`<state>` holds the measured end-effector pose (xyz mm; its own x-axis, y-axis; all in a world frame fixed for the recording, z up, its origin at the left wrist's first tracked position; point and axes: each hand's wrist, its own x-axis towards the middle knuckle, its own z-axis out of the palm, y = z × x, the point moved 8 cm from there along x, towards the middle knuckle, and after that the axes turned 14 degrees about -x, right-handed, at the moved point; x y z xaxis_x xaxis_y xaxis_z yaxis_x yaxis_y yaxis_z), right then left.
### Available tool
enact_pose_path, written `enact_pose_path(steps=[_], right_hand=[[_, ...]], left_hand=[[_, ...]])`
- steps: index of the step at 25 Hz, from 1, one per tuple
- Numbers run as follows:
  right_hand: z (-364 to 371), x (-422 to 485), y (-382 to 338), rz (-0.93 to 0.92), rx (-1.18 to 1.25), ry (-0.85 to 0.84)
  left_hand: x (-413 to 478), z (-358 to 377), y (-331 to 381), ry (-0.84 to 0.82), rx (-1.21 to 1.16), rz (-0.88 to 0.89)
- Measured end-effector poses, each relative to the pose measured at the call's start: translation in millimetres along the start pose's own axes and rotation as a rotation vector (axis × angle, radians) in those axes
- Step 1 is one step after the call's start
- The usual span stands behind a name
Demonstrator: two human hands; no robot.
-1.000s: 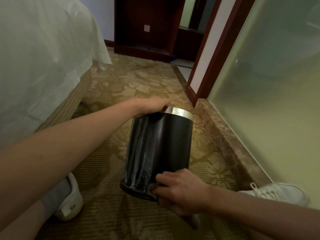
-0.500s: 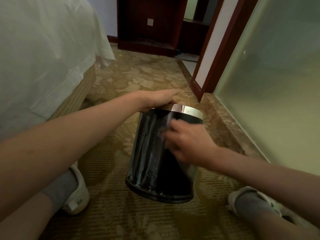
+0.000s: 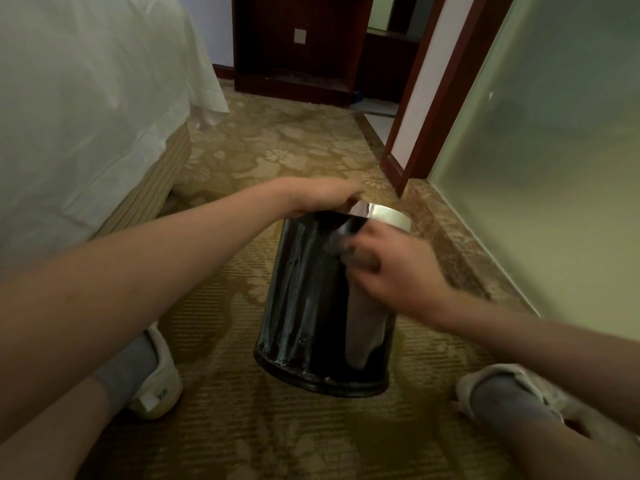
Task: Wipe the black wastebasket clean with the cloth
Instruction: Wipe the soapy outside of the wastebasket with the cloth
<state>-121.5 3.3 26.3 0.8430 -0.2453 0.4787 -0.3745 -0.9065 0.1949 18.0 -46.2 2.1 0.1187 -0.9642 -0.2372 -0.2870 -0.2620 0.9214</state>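
- On the patterned beige carpet, near its right edge, stands the glossy black cylindrical wastebasket.
- Left hand fingers curl over its steel rim.
- Right hand clutches a grey cloth against its upper side.

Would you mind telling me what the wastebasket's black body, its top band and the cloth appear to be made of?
The wastebasket has a black body that looks like glossy plastic or lacquered metal, given its streaky pale reflections; I cannot tell which. Its top band seems polished metal, bright and mirror-like. The cloth looks like soft grey fabric, matte, hanging in limp folds.
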Motion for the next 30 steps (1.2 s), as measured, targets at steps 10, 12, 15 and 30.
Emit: enact_pose_path(steps=[10, 12, 15, 30], right_hand=[[41.1, -57.6, -82.4, -0.478, -0.094, -0.087], [51.5, -90.2, -100.2, -0.565, -0.064, -0.163], [55.9, -99.3, -100.9, -0.621, -0.074, -0.180], [64.9, -122.3, -43.4, -0.494, 0.038, -0.135]], left_hand=[[-8.6, -5.8, 4.3, 0.100, 0.023, 0.069], [-10.6, -4.4, 9.8, 0.104, 0.177, 0.113], [-10.0, -2.5, 12.7, 0.122, 0.257, 0.142], [-24.3, -66.2, -38.2, 0.506, -0.174, 0.189]])
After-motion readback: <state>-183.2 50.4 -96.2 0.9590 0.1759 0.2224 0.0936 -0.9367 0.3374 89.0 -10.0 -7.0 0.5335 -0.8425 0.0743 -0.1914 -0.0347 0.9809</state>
